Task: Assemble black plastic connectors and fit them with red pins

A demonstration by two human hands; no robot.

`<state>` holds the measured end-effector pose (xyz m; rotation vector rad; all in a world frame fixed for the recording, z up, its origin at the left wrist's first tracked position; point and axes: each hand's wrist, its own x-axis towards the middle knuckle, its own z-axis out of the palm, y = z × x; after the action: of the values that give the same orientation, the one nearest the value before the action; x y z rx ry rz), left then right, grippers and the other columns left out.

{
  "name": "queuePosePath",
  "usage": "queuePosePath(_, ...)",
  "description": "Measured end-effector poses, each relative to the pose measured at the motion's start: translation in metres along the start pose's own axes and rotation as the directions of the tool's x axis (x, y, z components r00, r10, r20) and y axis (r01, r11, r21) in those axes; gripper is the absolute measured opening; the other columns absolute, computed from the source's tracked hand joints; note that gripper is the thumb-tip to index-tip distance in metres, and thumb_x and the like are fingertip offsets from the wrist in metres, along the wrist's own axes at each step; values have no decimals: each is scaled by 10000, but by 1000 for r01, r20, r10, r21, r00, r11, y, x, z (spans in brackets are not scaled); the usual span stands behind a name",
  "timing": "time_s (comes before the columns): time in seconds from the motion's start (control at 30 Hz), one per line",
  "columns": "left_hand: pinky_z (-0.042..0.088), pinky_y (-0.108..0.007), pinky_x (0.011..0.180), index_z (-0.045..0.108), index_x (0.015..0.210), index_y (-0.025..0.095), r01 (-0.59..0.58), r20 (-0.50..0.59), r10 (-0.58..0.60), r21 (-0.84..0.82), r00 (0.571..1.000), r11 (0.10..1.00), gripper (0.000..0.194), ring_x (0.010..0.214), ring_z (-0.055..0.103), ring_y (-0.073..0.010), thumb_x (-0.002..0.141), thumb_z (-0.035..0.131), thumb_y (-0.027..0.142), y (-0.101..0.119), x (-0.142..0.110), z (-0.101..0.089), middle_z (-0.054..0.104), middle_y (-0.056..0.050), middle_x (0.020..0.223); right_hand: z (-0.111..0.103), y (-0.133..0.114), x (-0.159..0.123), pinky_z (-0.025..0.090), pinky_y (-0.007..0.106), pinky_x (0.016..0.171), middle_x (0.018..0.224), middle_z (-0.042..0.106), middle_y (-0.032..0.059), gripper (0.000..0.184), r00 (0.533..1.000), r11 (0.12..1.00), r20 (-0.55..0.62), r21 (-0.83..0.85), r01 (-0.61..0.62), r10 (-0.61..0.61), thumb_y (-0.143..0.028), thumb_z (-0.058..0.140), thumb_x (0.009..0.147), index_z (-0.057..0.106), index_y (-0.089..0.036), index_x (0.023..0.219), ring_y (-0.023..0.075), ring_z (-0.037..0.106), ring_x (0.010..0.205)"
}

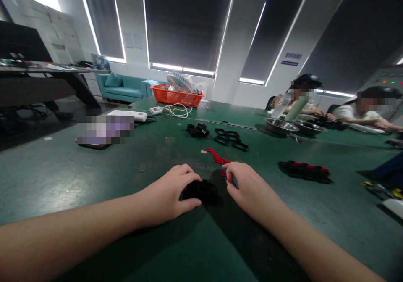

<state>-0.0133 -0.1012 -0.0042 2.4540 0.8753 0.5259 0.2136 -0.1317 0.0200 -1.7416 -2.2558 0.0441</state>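
Note:
My left hand (171, 193) is closed around the side of a black plastic part (204, 193) on the green table, thumb in front and fingers behind. Its details are too dark to make out. Just right of it, my right hand (244, 183) has its fingers curled in a pinch, with a small red plastic piece (223, 174) at the fingertips. Beyond that hand lie more thin red plastic pieces (214, 152). Farther back are several black rectangular frames (231, 137) and a cluster of black parts (197, 130).
A black strip with red pieces (304, 171) lies to the right. Metal bowls (281, 126) stand at the back right, near two people at work. An orange basket (178, 96) with a fan, white cables (181, 112) and a phone (103, 131) are at the back and left.

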Motion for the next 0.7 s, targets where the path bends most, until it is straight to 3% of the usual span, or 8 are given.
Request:
queuePosePath(0.17, 436, -459, 995, 598, 1144, 197, 11, 11, -11, -6, 1000, 1000, 314, 1105, 523, -274, 842, 674, 234, 0, 0, 0, 558, -85, 1158, 2, -1, 0, 481, 374, 856, 1078, 702, 126, 364, 995, 998, 83, -39, -53, 56, 10, 437, 817, 638, -137, 1083, 263, 643, 1001)
queuePosePath(0.37, 435, -454, 997, 597, 1146, 203, 8, 6, -8, 3, 1000, 1000, 318, 1110, 522, -275, 838, 674, 223, 0, 0, 1, 561, -81, 1158, 2, -4, -2, 481, 384, 922, 1095, 722, 119, 327, 994, 999, 106, -50, 19, -14, -19, 488, 842, 703, -141, 1055, 270, 641, 1049)
queuePosePath(0.53, 428, -445, 1008, 599, 1134, 194, -8, 0, 8, 16, 1000, 1000, 318, 1120, 516, -272, 826, 676, 188, 0, 0, 1, 563, -83, 1157, 8, -9, -4, 492, 363, 909, 1055, 727, 97, 309, 996, 991, 13, 102, 90, -92, -15, 544, 824, 686, -140, 1068, 238, 650, 999)
queuePosePath(0.7, 430, -447, 1002, 597, 1135, 200, -17, 4, 17, 24, 1000, 1000, 310, 1116, 516, -272, 834, 672, 200, 1, -1, 0, 560, -80, 1159, 11, -11, -4, 516, 341, 826, 998, 719, 84, 330, 998, 971, -12, 234, 57, -56, 37, 565, 767, 668, -135, 1030, 213, 660, 914)
